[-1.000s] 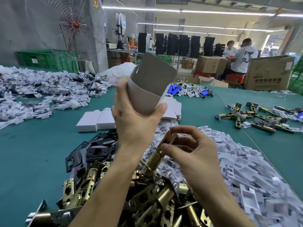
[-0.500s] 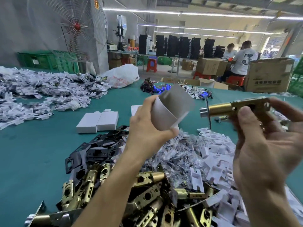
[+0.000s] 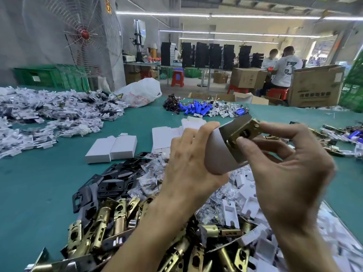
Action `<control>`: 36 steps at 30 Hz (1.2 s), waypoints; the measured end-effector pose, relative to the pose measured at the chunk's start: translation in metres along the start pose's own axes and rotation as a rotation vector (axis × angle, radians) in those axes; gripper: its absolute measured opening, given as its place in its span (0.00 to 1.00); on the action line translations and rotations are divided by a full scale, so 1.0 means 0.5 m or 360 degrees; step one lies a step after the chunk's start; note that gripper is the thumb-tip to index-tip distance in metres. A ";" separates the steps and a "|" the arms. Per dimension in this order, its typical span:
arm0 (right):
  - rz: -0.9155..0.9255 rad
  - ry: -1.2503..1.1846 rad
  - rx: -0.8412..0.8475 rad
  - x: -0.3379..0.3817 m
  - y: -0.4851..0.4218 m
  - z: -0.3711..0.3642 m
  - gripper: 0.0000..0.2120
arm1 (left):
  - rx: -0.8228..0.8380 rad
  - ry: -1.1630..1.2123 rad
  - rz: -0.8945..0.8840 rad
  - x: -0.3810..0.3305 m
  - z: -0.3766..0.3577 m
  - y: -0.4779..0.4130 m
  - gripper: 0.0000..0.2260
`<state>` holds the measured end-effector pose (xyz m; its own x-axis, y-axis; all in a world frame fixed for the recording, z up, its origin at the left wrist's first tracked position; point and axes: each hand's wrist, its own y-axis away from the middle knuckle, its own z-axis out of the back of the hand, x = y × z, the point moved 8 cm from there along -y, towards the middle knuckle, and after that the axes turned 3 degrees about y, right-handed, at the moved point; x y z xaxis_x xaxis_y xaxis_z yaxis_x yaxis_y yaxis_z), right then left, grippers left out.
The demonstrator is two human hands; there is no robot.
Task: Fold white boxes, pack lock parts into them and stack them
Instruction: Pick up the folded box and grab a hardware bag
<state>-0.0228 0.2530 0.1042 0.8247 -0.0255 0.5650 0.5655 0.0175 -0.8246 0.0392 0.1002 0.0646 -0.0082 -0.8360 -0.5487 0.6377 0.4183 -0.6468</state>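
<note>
My left hand (image 3: 188, 163) grips an open white box (image 3: 218, 158) held up over the table, its mouth facing right. My right hand (image 3: 290, 165) pinches a brass latch (image 3: 243, 134) by its faceplate, and the latch body is inside the box mouth. Below my arms lies a heap of brass latches (image 3: 110, 218) beside black strike plates (image 3: 102, 187). Two closed white boxes (image 3: 112, 148) lie side by side on the green table, with flat white box blanks (image 3: 167, 136) behind my left hand.
Small white plastic parts (image 3: 245, 197) are piled right of the latches. Bagged parts (image 3: 49, 114) cover the table's far left, blue parts (image 3: 198, 108) the far middle, more latches (image 3: 334, 138) the right. A fan (image 3: 78, 34) stands behind, and people sit by cardboard cartons (image 3: 314, 85).
My right hand lifted a brass latch from the heap, swung it right, then brought it left into the mouth of the box. My left hand lowered the box.
</note>
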 end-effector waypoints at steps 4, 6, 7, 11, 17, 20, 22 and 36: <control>-0.0083 0.0019 0.0134 -0.005 0.004 -0.015 0.12 | 0.0054 0.0078 -0.0005 -0.015 -0.016 0.005 0.36; -0.0032 0.0175 0.0241 0.001 0.005 -0.025 0.06 | 0.0058 0.0103 0.0018 -0.013 -0.019 0.006 0.36; -0.0007 0.0252 0.0293 0.003 0.005 -0.030 0.03 | 0.0060 0.0106 0.0023 -0.012 -0.019 0.006 0.36; 0.0060 0.0463 0.0456 0.002 0.012 -0.049 0.07 | 0.0010 0.0113 0.0010 -0.009 -0.015 0.003 0.33; 0.0162 0.0328 -0.0011 0.025 -0.004 0.007 0.08 | -0.0274 0.0447 0.0231 0.027 0.018 -0.007 0.33; 0.0020 0.0287 0.0160 -0.013 -0.012 0.001 0.06 | -0.0496 0.0945 0.0324 0.048 0.050 -0.012 0.34; -0.0174 0.0548 0.0644 -0.065 0.005 -0.042 0.07 | -0.0641 0.1048 0.0263 0.046 0.071 -0.010 0.35; -0.0704 0.1368 0.2006 -0.186 0.174 -0.116 0.21 | -0.1016 0.1104 0.0378 0.075 0.094 0.002 0.46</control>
<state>-0.0511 0.1989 -0.0215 0.5951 -0.7786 0.1990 0.7556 0.6264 0.1914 0.0758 0.0525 0.0682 -0.5160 -0.3953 -0.7599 0.1453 0.8339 -0.5325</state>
